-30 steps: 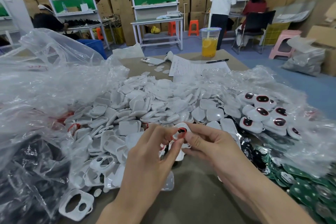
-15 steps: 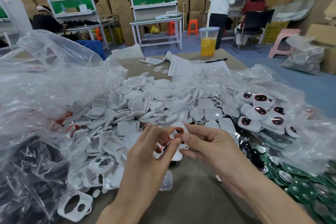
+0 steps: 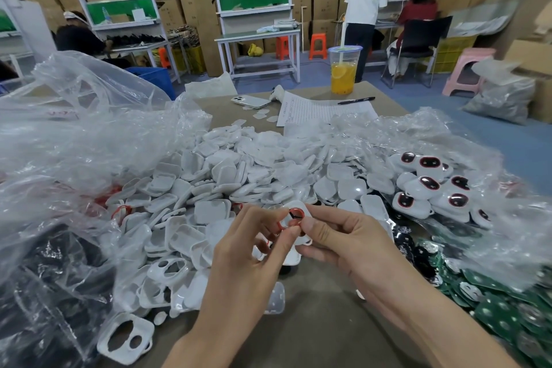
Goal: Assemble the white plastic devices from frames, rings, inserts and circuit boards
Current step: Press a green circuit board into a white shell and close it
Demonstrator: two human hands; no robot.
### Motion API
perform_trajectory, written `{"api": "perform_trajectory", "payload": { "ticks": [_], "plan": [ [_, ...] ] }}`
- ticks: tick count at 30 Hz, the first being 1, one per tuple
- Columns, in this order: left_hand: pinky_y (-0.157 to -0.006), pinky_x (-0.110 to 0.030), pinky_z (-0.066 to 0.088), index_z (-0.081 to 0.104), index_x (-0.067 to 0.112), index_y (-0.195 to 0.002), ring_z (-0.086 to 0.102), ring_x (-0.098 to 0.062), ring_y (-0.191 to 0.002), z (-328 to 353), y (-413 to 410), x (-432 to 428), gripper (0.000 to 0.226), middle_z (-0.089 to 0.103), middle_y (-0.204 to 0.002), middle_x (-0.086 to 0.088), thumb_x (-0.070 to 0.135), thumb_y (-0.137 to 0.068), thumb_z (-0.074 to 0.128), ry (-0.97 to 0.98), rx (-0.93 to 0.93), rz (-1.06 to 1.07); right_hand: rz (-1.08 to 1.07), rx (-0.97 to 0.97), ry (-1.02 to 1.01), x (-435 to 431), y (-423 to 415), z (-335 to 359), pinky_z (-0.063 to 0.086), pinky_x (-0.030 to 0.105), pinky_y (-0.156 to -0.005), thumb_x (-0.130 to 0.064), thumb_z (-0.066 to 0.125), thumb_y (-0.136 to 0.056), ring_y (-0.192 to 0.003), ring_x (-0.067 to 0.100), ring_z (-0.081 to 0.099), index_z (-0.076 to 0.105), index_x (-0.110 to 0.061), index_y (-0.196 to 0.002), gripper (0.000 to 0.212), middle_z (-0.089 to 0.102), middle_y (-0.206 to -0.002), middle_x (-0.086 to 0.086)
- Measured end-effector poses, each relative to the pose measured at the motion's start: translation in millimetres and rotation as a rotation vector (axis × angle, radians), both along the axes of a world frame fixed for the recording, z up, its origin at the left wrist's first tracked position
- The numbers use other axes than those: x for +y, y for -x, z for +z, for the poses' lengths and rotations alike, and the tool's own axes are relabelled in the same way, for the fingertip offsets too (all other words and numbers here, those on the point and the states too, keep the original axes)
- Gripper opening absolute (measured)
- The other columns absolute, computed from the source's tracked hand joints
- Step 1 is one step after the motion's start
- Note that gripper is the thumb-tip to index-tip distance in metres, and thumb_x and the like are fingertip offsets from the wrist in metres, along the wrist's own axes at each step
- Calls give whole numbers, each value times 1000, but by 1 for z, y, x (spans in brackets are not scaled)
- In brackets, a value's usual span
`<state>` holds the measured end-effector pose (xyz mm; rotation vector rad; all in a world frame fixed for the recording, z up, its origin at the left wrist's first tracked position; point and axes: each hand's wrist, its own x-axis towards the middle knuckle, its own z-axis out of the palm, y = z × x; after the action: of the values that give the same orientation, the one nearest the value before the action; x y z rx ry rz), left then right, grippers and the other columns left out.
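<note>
Both hands meet over the table's near middle around one white plastic frame (image 3: 298,257). My right hand (image 3: 346,245) grips the frame from the right, thumb on top. My left hand (image 3: 254,251) pinches a red ring (image 3: 296,213) at the frame's upper opening, and another red ring shows under its fingers. Behind lies a big heap of white covers (image 3: 239,176). Finished devices with dark red-rimmed windows (image 3: 430,185) pile up at the right. Green circuit boards (image 3: 495,308) lie at the lower right. A loose white frame (image 3: 125,337) sits at the lower left.
Crumpled clear plastic bags (image 3: 74,140) cover the left side and the right edge. At the table's far end stand a cup of orange drink (image 3: 343,72), a phone (image 3: 250,101), a paper sheet (image 3: 316,112) and a pen (image 3: 356,100). People work at benches behind.
The hands and the frame have stayed in nearly the same place; the fingers have shifted slightly on the red ring.
</note>
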<state>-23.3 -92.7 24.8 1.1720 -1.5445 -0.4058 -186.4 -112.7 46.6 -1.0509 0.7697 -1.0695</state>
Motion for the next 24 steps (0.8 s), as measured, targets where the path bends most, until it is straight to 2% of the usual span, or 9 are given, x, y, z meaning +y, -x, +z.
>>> {"api": "perform_trajectory", "payload": {
  "ticks": [5, 8, 13, 19, 22, 24],
  "plan": [
    [-60, -5, 43, 60, 45, -88, 62, -6, -76, 1, 1, 1, 15, 64, -85, 15, 43, -87, 75, -16, 21, 11, 11, -21, -11, 0, 0, 0, 57, 22, -82, -36, 77, -73, -100, 13, 73, 78, -24, -109, 38, 76, -110, 6],
    [-60, -5, 43, 60, 46, -90, 62, -7, -76, 1, 0, 0, 13, 63, -86, 15, 50, -86, 72, -17, 8, 10, 8, -2, 2, 1, 0, 1, 57, 22, -83, -36, 76, -74, -106, 16, 71, 78, -25, -110, 37, 76, -111, 5],
    [-63, -7, 44, 62, 47, -93, 62, -10, -77, 0, 0, -1, 13, 63, -85, 12, 55, -85, 68, -18, 0, 8, -26, 11, 8, 2, -1, 2, 57, 20, -80, -34, 75, -74, -103, 15, 72, 79, -27, -105, 32, 77, -107, 5],
    [-64, -6, 44, 66, 44, -91, 61, -8, -76, 1, 2, 1, 16, 63, -84, 10, 56, -81, 68, -22, 50, 9, -30, 18, 25, 4, -3, 3, 57, 19, -79, -32, 74, -75, -101, 15, 73, 80, -29, -102, 28, 78, -103, 5],
    [-60, -7, 44, 67, 41, -89, 60, -7, -73, 3, 3, 2, 16, 63, -83, 10, 53, -82, 77, -42, 85, 0, -29, 17, 33, 5, -3, 4, 57, 19, -78, -34, 74, -72, -100, 13, 73, 81, -33, -98, 27, 78, -103, 3],
    [-58, -9, 44, 68, 40, -88, 60, -7, -72, 5, 4, 1, 14, 64, -84, 10, 49, -80, 74, -63, 114, -6, -25, 15, 36, 4, -3, 4, 57, 19, -78, -34, 74, -72, -100, 12, 73, 81, -33, -98, 27, 78, -103, 3]
  ]
}}
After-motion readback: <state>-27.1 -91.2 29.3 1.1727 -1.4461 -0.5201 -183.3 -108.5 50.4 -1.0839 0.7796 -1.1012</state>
